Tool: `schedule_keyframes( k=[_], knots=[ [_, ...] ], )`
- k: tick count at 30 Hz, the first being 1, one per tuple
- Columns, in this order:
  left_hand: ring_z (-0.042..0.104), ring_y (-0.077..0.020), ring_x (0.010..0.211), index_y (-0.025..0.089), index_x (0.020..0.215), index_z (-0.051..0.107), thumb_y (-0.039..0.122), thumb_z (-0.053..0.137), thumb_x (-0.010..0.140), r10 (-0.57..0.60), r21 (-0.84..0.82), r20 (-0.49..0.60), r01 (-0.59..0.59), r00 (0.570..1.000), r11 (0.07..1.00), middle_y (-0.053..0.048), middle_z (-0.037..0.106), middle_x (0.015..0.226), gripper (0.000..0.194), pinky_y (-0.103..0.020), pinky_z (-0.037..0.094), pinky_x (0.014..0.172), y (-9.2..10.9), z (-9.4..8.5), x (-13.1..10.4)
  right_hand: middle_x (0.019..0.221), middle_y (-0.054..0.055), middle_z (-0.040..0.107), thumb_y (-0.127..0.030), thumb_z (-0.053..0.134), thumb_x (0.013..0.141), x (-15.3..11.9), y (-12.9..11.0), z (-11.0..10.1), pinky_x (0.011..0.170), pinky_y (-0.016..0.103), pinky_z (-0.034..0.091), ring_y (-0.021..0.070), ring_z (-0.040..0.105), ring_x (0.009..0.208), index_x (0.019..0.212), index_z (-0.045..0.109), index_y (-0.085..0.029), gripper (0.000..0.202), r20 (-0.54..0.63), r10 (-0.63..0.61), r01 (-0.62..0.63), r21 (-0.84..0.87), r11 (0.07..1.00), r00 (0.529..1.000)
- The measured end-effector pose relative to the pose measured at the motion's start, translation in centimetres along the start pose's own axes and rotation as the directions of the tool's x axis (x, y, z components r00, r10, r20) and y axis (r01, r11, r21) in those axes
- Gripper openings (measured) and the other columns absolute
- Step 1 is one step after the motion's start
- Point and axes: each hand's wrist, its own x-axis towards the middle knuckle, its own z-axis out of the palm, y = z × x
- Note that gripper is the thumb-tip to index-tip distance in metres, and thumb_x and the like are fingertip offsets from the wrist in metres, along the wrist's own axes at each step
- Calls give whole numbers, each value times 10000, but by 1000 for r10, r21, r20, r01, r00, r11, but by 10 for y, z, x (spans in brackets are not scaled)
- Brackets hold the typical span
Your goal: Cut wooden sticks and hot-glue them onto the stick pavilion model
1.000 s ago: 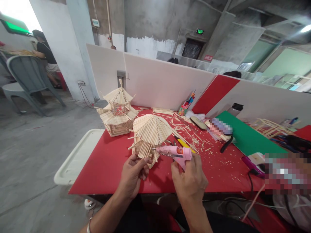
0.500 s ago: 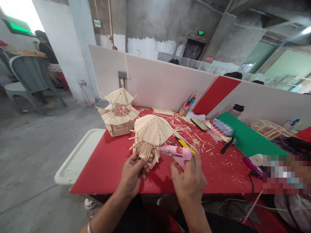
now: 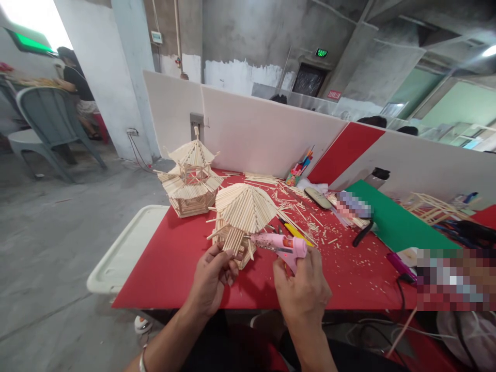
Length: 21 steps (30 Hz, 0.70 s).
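In front of me stands a small pavilion model (image 3: 247, 206) built of pale wooden sticks, with a fan-shaped roof. My left hand (image 3: 215, 271) pinches at its lower eave, where a row of sticks (image 3: 233, 240) slants down; whether it grips one stick or the eave edge is hard to see. My right hand (image 3: 304, 287) is wrapped round a pink hot glue gun (image 3: 284, 244), its nozzle pointing left and reaching the sticks under the upper roof. A taller two-tiered stick pavilion (image 3: 191, 181) stands behind to the left.
The red tabletop (image 3: 166, 268) carries loose sticks (image 3: 263, 179) and scraps. A yellow cutter (image 3: 296, 232) lies behind the glue gun. Further back are a pen holder (image 3: 293, 176), a green board (image 3: 406, 222) and a white partition (image 3: 251, 129). A white bin lid (image 3: 116, 258) adjoins the left edge.
Almost nothing differs. The view has shifted very slightly; both hands, the glue gun and the pavilion keep their places relative to each other.
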Motion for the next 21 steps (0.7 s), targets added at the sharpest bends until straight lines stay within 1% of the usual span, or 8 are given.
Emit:
schedule_keyframes(
  k=[4,6,10,14,18,21],
  knots=[
    [492,-68,396,147,635,570,366,722,630,-37,-5,12,37,999,999,7,590,477,266,-154,351,362,-1,-2,0,889,79,633,-290,538,810,1,0,-1,535,248,450,181,617,719,1002,568,-137,248,-17,-5,5,5,1000,1000],
    [497,-71,402,134,631,591,395,711,633,-54,13,24,53,998,998,-11,611,507,288,-155,342,349,-2,-3,0,884,78,632,-287,542,812,2,0,-1,547,245,454,180,620,728,1003,565,-134,246,-23,-11,12,10,1000,1000],
    [510,-72,421,109,630,631,384,699,642,-93,47,53,91,994,995,-55,669,612,283,-159,337,340,-4,-5,0,904,82,635,-309,549,812,0,1,-2,543,242,453,183,626,741,1011,560,-132,266,-3,-1,1,1,1000,1000],
    [509,-70,415,99,633,655,367,691,659,-140,50,79,136,987,989,-52,657,579,271,-158,345,349,-3,-6,1,917,86,638,-302,544,803,-3,2,-2,530,247,450,184,628,720,1001,567,-127,265,2,6,-6,-19,1000,1000],
    [514,-65,419,105,731,677,329,720,650,-130,31,96,128,987,991,-37,668,617,242,-151,336,347,-3,-5,2,907,85,637,-306,541,808,-2,2,-1,537,252,458,186,627,715,1009,564,-129,270,6,7,-7,-17,1000,1000],
    [504,-61,409,98,746,680,331,742,637,-127,41,105,123,986,992,-29,654,593,264,-148,324,342,-3,-3,2,898,90,638,-318,537,816,-2,1,0,536,257,462,191,630,720,1017,560,-129,277,-6,3,-4,-10,1000,1000]
  ],
)
